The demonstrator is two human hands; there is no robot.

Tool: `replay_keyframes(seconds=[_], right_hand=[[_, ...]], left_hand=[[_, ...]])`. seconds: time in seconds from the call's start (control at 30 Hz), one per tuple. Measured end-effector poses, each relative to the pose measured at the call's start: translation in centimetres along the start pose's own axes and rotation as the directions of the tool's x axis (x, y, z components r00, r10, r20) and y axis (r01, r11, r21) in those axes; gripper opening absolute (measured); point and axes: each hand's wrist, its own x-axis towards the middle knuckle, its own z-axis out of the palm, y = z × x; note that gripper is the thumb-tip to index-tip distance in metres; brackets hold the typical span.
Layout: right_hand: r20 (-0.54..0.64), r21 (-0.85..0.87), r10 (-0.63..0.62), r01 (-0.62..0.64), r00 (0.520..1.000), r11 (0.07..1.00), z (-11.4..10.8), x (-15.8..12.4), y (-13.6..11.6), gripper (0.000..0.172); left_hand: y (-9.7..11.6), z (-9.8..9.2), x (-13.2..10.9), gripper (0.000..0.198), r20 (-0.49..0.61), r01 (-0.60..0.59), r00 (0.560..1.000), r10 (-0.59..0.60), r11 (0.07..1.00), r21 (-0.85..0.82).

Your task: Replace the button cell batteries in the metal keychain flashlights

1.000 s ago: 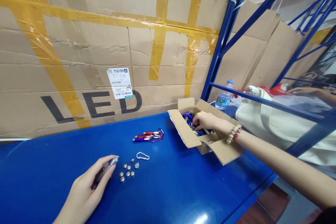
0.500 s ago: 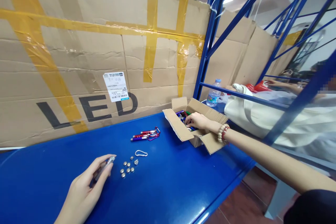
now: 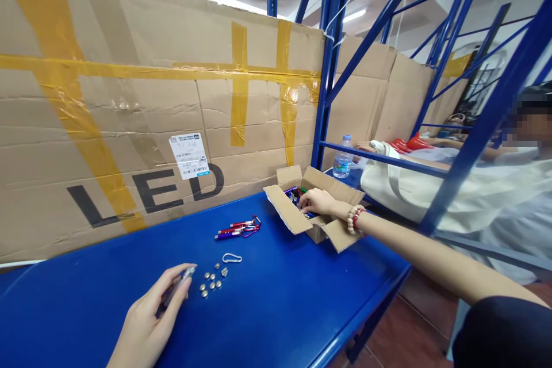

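My left hand (image 3: 149, 313) rests on the blue table (image 3: 267, 310) with its fingers closed round a small keychain torch (image 3: 176, 286). Just right of it lie several small silver button cells (image 3: 211, 284) and a silver carabiner clip (image 3: 232, 257). My right hand (image 3: 314, 202), with a bead bracelet on the wrist, reaches into a small open cardboard box (image 3: 287, 215) of coloured torches; its fingers are curled among them and what they grip is hidden. A few red and purple torches (image 3: 238, 228) lie on the table left of the box.
A big taped carton marked LED (image 3: 142, 121) stands behind the table. Blue rack uprights (image 3: 325, 86) rise on the right. Beyond them are a water bottle (image 3: 342, 158), a white bag (image 3: 414, 190) and another person in a pale top (image 3: 517, 184).
The view has tilted up and shifted. My right hand stays in the box, and my left hand keeps hold of the torch.
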Motion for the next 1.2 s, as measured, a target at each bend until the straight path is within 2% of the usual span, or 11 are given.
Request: replay_keyframes(seconds=[0.3, 0.43, 0.63, 0.73, 0.8, 0.9, 0.97, 1.0, 1.07, 1.13, 1.2], right_hand=[[0.012, 0.011, -0.069, 0.069, 0.998, 0.998, 0.1, 0.0, -0.1, 0.013], [0.032, 0.039, -0.152, 0.15, 0.988, 0.988, 0.2, 0.0, -0.1, 0.014], [0.001, 0.143, -0.225, 0.222, 0.974, 0.965, 0.8, 0.2, -0.4, 0.006], [-0.078, 0.203, -0.201, 0.213, 0.976, 0.956, 0.4, 0.2, -0.4, 0.002], [-0.197, 0.236, -0.146, 0.192, 0.97, 0.953, -0.3, -0.1, -0.9, 0.006], [-0.418, 0.284, -0.031, 0.163, 0.908, 0.945, -1.2, -1.5, -3.4, 0.022], [-0.495, 0.325, -0.017, 0.203, 0.869, 0.924, -1.1, -3.2, -6.2, 0.025], [-0.499, 0.374, -0.087, 0.304, 0.862, 0.876, -0.7, -4.1, -7.8, 0.021], [-0.417, 0.411, -0.355, 0.522, 0.837, 0.748, 0.4, -5.8, -10.7, 0.016], [-0.283, 0.437, -0.507, 0.58, 0.814, 0.687, 1.9, -7.0, -12.8, 0.015], [-0.194, 0.446, -0.563, 0.583, 0.803, 0.679, 3.2, -7.5, -13.8, 0.017]], left_hand=[[0.3, -0.2, -0.2, 0.036, 0.059, -0.072, 0.996, 0.069, 0.997, 0.04], [0.7, -0.3, -0.2, 0.036, 0.032, -0.055, 0.998, 0.055, 0.998, 0.024], [0.9, 0.0, -0.2, 0.039, 0.061, -0.044, 0.997, 0.043, 0.999, 0.027], [1.0, 0.0, -0.2, 0.038, 0.064, -0.043, 0.997, 0.041, 0.999, 0.028], [1.1, 0.0, -0.2, 0.037, 0.058, -0.042, 0.998, 0.04, 0.999, 0.026], [1.2, 0.0, -0.2, 0.035, 0.074, -0.04, 0.996, 0.039, 0.999, 0.012], [1.1, 0.1, -0.1, 0.034, 0.094, -0.036, 0.995, 0.036, 0.999, 0.003], [1.1, 0.1, -0.1, 0.034, 0.099, -0.036, 0.994, 0.036, 0.999, 0.0], [1.1, 0.1, -0.1, 0.035, 0.104, -0.039, 0.994, 0.039, 0.999, 0.002], [1.1, 0.1, -0.1, 0.034, 0.101, -0.044, 0.994, 0.043, 0.999, 0.011], [1.1, 0.1, -0.1, 0.034, 0.1, -0.048, 0.994, 0.046, 0.999, 0.02]])
